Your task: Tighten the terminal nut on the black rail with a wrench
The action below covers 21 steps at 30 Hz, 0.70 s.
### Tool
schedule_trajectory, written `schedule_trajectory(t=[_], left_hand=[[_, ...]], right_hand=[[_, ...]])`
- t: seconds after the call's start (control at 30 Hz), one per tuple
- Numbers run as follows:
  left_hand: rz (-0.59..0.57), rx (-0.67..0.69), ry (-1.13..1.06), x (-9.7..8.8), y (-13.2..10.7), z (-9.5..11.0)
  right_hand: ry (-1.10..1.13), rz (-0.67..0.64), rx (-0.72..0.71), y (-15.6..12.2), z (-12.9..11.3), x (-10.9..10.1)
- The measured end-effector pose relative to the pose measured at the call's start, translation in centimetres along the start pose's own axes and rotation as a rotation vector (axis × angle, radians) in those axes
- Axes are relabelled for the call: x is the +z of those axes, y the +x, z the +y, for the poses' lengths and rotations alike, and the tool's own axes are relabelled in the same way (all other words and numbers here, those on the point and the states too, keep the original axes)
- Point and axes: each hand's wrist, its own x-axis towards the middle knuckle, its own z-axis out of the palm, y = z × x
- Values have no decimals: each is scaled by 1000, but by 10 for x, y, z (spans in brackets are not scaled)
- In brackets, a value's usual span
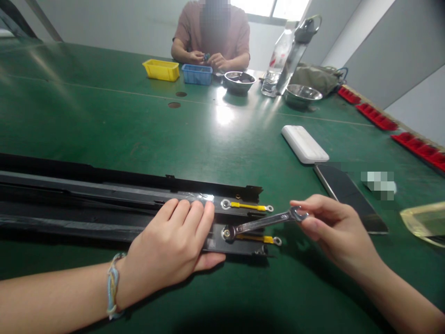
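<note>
No text, number or brand can be read with certainty. The clear plastic bottle (278,65) carries a label (276,59) with red marks, too blurred to decipher. The wrench (262,223) shows a faint mark on its shank, towards the right end as viewed; it is illegible at this size. A pixelated patch covers the pale object (379,184) beside the phone (351,199), and any marking there cannot be judged.

Passage on the grip's near side
Green tabletop (267,294) gives room nearer than the right hand (339,227); beyond, white case (306,144) and dark phone (351,199) obstruct; leftward, left hand (177,239) and black frame (86,203).
</note>
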Motion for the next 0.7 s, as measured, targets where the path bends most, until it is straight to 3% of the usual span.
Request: schedule_trajectory(t=[0.2,0.33,0.57,0.7], left_hand=[[-7,3,-1,1,1,0],[6,3,-2,0,0,0],[2,3,-4,0,-1,0],[2,2,-4,1,-2,-3]], right_hand=[[-1,-4,-5,2,1,1],[-14,-45,-83,1,-1,0],[126,-301,-240,-6,-2,6],[125,-370,-291,-6,-4,13]])
